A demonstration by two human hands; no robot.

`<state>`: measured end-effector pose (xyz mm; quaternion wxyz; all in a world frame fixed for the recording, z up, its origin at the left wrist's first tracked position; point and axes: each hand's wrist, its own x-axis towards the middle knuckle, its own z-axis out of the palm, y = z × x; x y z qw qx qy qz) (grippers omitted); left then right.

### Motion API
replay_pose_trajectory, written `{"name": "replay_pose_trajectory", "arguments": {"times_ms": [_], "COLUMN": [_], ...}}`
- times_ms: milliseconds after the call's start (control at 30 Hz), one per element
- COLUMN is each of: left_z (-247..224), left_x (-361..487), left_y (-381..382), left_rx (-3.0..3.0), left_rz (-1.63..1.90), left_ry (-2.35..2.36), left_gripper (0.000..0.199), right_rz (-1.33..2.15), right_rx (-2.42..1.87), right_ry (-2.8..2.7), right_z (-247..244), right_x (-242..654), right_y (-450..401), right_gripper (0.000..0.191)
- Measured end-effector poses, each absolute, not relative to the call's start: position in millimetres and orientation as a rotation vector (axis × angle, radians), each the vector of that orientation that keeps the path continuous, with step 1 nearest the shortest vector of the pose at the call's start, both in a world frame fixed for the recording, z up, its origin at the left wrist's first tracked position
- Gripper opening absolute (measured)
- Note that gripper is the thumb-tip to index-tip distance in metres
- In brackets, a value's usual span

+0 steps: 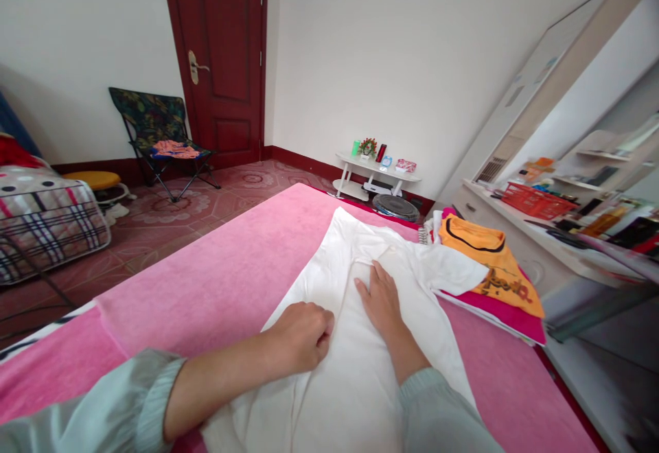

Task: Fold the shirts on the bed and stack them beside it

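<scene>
A white T-shirt (355,384) lies spread on the pink bedspread (231,254), one sleeve pointing right and a lengthwise crease running down its left part. My left hand (303,338) is curled into a fist at this crease, closed on the shirt's fabric; its fingertips are mostly hidden. My right hand (382,302) rests flat on the upper middle of the shirt, below the neckline, with fingers stretched out. Right of the shirt is a stack of folded clothes, topped by an orange shirt (489,261) with dark print; the white sleeve reaches its edge.
Beyond the bed stands a small white table (378,167) with little items. To the right, a white dresser (546,233) carries a red basket (538,200). A folding chair (154,120) with clothing stands by the dark red door (226,48). A yellow stool (93,179) is at left.
</scene>
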<state>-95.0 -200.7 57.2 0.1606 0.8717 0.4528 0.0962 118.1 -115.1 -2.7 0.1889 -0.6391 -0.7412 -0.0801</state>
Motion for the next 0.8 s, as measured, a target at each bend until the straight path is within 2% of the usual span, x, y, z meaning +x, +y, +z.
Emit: {"name": "replay_pose_trajectory", "arguments": {"times_ms": [167, 300, 433, 600, 800], "left_z": [60.1, 66.9, 66.3, 71.9, 84.0], "left_x": [-125.8, -170.7, -202.8, -212.4, -231.5], "left_y": [-206.5, -217.2, -236.6, -265.0, -287.5], "left_rx": [2.375, 2.316, 2.131, 1.864, 1.558], "left_rz": [0.35, 0.355, 0.375, 0.288, 0.041], "left_ry": [0.987, 1.144, 1.298, 1.207, 1.009], "left_gripper": [0.014, 0.016, 0.016, 0.03, 0.018], "right_rz": [-0.234, -0.293, -0.189, -0.091, -0.053], "right_rx": [-1.812, -1.654, -1.353, -1.333, -1.341], "right_ry": [-2.076, -2.084, -2.267, -2.298, -2.272], "right_z": [0.0, 8.9, 18.6, 16.4, 9.7], "right_x": [116.4, 112.2, 105.0, 103.4, 107.6], "right_y": [-118.5, -126.1, -134.8, -136.2, -133.1], "right_gripper": [0.053, 0.05, 0.048, 0.039, 0.037]}}
